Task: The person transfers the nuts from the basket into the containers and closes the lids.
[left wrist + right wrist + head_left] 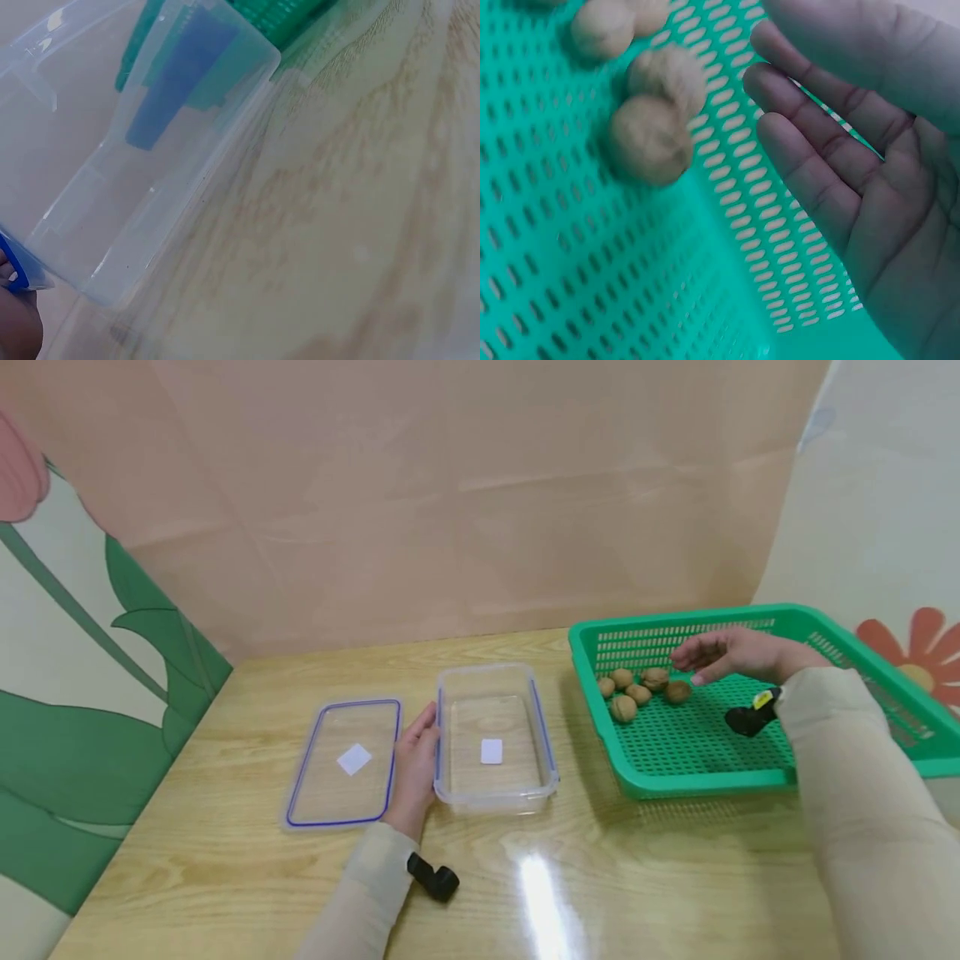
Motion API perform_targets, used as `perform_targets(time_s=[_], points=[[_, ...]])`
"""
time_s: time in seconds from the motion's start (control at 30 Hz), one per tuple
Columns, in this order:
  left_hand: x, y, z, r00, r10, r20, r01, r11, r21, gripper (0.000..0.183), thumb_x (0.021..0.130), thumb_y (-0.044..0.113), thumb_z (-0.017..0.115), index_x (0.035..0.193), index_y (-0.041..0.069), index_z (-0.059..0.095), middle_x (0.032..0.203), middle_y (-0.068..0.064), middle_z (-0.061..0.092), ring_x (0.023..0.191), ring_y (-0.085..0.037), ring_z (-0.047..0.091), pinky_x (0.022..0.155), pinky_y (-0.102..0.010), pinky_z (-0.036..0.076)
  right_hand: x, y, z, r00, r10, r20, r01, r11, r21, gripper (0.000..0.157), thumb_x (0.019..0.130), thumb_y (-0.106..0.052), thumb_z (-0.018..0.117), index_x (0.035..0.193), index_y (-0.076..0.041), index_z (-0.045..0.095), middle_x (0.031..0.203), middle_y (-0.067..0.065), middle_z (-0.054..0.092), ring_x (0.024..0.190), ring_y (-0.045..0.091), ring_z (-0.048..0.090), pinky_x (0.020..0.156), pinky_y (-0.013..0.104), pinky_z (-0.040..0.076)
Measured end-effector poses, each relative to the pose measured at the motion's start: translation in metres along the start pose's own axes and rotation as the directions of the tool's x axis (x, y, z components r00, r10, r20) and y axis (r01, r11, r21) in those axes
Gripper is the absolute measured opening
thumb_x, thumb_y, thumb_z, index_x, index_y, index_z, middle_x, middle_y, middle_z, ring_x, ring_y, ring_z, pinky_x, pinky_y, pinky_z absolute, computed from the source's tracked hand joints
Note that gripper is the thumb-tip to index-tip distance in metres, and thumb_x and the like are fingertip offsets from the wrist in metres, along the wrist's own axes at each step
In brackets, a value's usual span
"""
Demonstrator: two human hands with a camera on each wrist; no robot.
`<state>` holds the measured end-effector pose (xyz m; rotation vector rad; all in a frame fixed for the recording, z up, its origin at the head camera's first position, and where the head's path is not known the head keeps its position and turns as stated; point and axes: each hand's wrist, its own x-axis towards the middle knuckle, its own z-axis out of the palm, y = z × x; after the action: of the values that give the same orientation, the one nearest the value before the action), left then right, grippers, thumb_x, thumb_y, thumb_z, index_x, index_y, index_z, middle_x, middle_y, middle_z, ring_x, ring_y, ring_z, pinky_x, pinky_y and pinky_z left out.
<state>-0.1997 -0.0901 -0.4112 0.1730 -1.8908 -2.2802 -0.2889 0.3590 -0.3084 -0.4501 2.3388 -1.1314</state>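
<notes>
A clear plastic food container (495,777) with a white square label stands on the table, its top uncovered. Along its left side lies my left hand (417,760), fingers extended against the wall; in the left wrist view a bit of that hand (19,322) shows beside a blue strip on the clear wall (82,217). My right hand (738,656) hovers inside the green basket (705,739), palm bare and fingers loosely bent. Several walnuts (639,693) cluster at the basket's left, just beyond the fingertips. In the right wrist view the nearest walnut (651,141) sits apart from the hand.
Left of my left hand lies a clear lid (315,793) with a blue seal and a white label. A wooden table (225,877) holds everything, backed by a plain pinkish sheet (450,510). Light glares off the table near the front.
</notes>
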Motion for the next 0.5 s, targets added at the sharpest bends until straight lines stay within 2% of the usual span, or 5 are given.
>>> perform_targets(time_s=[0.2, 0.37, 0.5], points=[[0.0, -0.001, 0.0, 0.999, -0.026, -0.018, 0.026, 1.0, 0.008, 0.044, 0.088, 0.005, 0.047, 0.132, 0.007, 0.05, 0.14, -0.002, 0.047, 0.131, -0.016, 0.038, 0.109, -0.029, 0.034, 0.004, 0.01, 0.0, 0.999, 0.052, 0.006, -0.052, 0.999, -0.008, 0.044, 0.083, -0.008, 0.065, 0.122, 0.005, 0.049, 0.107, -0.015, 0.061, 0.099, 0.003, 0.056, 0.083, 0.02, 0.049], [0.0, -0.001, 0.0, 0.999, -0.029, -0.02, 0.029, 1.0, 0.008, 0.044, 0.088, 0.006, 0.047, 0.132, 0.008, 0.05, 0.139, -0.001, 0.047, 0.131, -0.015, 0.039, 0.108, -0.028, 0.035, 0.008, 0.014, 0.002, 0.999, 0.038, 0.0, -0.038, 0.998, -0.041, 0.046, 0.082, -0.01, 0.066, 0.121, 0.009, 0.049, 0.112, -0.006, 0.062, 0.103, 0.005, 0.055, 0.084, 0.018, 0.047], [0.0, -0.001, 0.0, 1.0, -0.023, -0.021, 0.023, 1.0, 0.011, 0.044, 0.088, 0.007, 0.047, 0.133, 0.007, 0.05, 0.139, -0.002, 0.047, 0.13, -0.016, 0.04, 0.108, -0.028, 0.035, 0.012, 0.017, 0.004, 0.999, 0.031, 0.012, -0.03, 0.998, -0.062, 0.043, 0.082, -0.009, 0.067, 0.118, 0.01, 0.052, 0.112, -0.001, 0.063, 0.101, 0.007, 0.056, 0.084, 0.021, 0.047]])
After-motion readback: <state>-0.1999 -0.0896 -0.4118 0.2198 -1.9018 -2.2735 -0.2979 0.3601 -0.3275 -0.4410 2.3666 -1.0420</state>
